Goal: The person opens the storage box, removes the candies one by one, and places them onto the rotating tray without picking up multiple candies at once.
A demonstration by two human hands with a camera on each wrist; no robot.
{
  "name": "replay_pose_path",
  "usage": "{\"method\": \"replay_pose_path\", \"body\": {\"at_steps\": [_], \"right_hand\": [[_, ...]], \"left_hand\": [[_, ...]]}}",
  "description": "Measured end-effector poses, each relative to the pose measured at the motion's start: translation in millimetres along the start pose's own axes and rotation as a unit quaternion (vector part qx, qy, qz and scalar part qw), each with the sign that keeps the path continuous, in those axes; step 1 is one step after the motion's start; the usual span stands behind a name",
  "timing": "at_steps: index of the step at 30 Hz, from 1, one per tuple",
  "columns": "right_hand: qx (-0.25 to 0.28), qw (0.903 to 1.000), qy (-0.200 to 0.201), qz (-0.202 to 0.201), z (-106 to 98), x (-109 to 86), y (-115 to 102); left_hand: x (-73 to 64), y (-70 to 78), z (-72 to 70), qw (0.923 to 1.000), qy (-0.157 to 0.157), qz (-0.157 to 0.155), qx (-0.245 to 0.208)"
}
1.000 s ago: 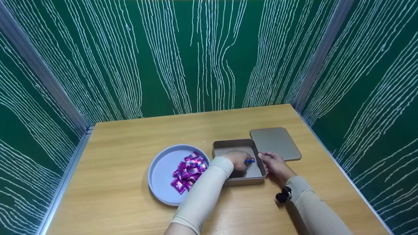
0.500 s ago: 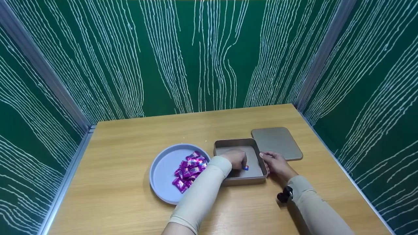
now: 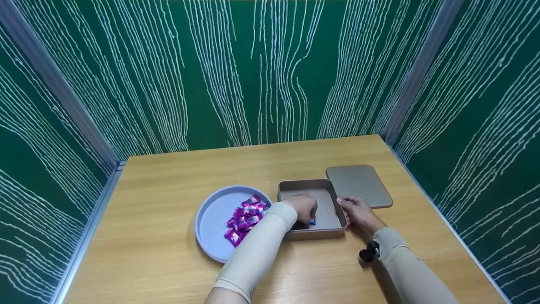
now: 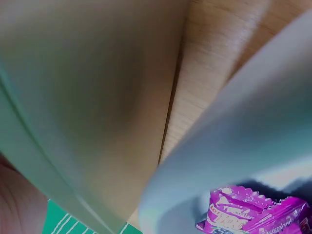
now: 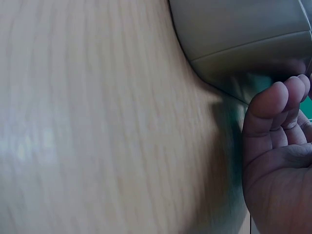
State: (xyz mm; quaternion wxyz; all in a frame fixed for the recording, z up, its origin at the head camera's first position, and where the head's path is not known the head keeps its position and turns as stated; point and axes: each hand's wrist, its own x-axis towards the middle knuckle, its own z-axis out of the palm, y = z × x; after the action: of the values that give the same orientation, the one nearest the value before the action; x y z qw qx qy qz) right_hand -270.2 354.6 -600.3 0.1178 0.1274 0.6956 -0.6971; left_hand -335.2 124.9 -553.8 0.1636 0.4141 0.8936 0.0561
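Note:
My left hand (image 3: 304, 207) reaches down inside an open brown metal tin (image 3: 314, 234), fingers curled, knuckles up. A small blue piece (image 3: 312, 221) shows at its fingertips near the tin's front wall; its kind is too small to tell. My right hand (image 3: 357, 212) grips the tin's right wall, thumb at the rim and fingers along the outside. The right wrist view shows those curled fingers (image 5: 273, 109) against the tin's outer side (image 5: 243, 34). To the left stands a pale blue round plate (image 3: 206, 226) with a heap of purple-wrapped candies (image 3: 249, 215), partly hidden by my left sleeve.
The tin's flat lid (image 3: 360, 185) lies on the wooden table (image 3: 160, 202) behind and right of the tin. Green walls (image 3: 215, 84) with pale lines enclose the table's back and sides. A black wrist device (image 3: 369, 251) sits at my right cuff.
My left hand has moved toward the front of the tin and slightly left, the blue piece moving with its fingertips. My right hand keeps its hold on the tin wall.

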Motion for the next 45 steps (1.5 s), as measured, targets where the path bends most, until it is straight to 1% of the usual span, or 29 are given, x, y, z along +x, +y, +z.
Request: {"method": "replay_pose_path", "body": {"at_steps": [3,5,7,10,11,13,17,22,25,29,33,37,40,42,45], "right_hand": [[0.000,1.0000,-0.001,0.004,1,-1.0,-2],[0.008,0.9999,0.002,0.010,1,-1.5,-2],[0.012,0.9999,0.003,0.011,2,-1.8,-3],[0.019,0.9997,0.003,0.012,2,-1.8,-2],[0.015,0.9999,0.002,0.007,2,-1.2,-2],[0.002,1.0000,0.001,-0.001,1,-0.6,-2],[-0.016,0.9998,0.007,-0.009,0,1.7,-1],[-0.022,0.9997,-0.002,-0.006,-1,1.4,-1],[-0.033,0.9994,-0.010,-0.007,-1,0.4,-2],[-0.018,0.9998,-0.005,0.005,0,0.2,-3],[-0.007,0.9999,-0.001,0.009,-1,0.1,-3],[-0.003,0.9998,-0.003,0.018,-2,-0.6,-4],[-0.008,0.9998,-0.007,0.020,-2,-0.2,-4],[-0.021,0.9997,-0.006,0.009,-1,0.7,-5],[-0.041,0.9991,-0.002,-0.006,0,2.0,-4]], "left_hand": [[0.7,-3.1,-3.3,0.9996,-0.006,0.009,-0.028],[0.4,-5.7,-5.7,0.9990,0.001,0.015,-0.043],[-10.7,-2.7,-19.5,0.9980,0.000,0.017,-0.060],[-16.6,-8.2,-25.5,0.9977,0.023,0.016,-0.062],[-19.8,-9.9,-28.5,0.9974,0.030,0.016,-0.063],[-26.3,-13.8,-34.6,0.9967,0.035,0.018,-0.071],[-41.4,-22.7,-46.2,0.9938,0.037,0.023,-0.102],[-60.5,-37.2,-56.5,0.9897,0.041,0.008,-0.137],[-72.7,-47.4,-60.9,0.9879,0.047,-0.003,-0.148],[-88.5,-62.0,-62.6,0.9865,0.054,-0.015,-0.154],[-103.3,-76.1,-59.8,0.9847,0.064,-0.029,-0.159],[-118.8,-90.2,-54.1,0.9819,0.065,-0.056,-0.168],[-131.8,-101.0,-48.8,0.9789,0.062,-0.082,-0.177],[-141.5,-108.0,-45.5,0.9756,0.059,-0.096,-0.188],[-156.2,-117.5,-39.2,0.9726,0.059,-0.103,-0.200]]}}
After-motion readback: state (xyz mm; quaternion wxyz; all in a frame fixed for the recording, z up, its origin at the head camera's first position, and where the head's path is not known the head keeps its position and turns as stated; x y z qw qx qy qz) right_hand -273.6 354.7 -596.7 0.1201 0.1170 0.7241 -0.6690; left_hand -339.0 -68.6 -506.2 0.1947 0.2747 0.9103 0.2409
